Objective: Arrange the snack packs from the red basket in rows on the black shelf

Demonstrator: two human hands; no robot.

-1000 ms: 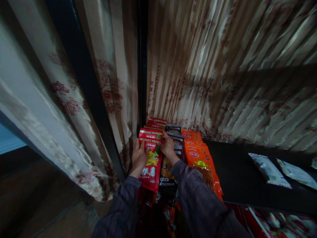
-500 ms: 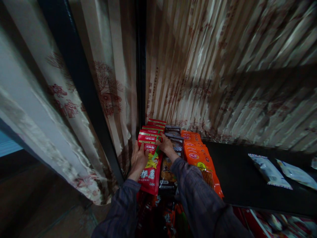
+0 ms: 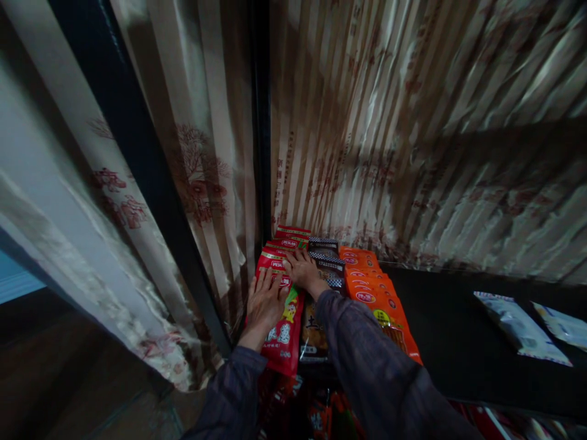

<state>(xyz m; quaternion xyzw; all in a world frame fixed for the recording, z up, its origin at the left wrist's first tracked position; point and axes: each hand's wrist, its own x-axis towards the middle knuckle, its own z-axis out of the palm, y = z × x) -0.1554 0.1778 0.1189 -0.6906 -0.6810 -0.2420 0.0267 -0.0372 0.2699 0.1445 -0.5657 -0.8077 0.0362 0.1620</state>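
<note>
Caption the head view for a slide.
Left hand and right hand rest on red packets, beside black packets and orange packets on a dark shelf.

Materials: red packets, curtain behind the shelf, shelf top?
Red packets: likely plastic film, slightly glossy; flat, smooth, brightly printed faces.
Curtain: thin fabric or plastic sheet, somewhat shiny; narrow pleats with bright streaks along the folds.
Shelf top: black, mostly matte; flat and even, little reflection. Painted metal or board, can't tell.

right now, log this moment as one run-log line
left hand: on red packets | right hand: on red packets, farther back | alongside: black packets, orange packets
</note>
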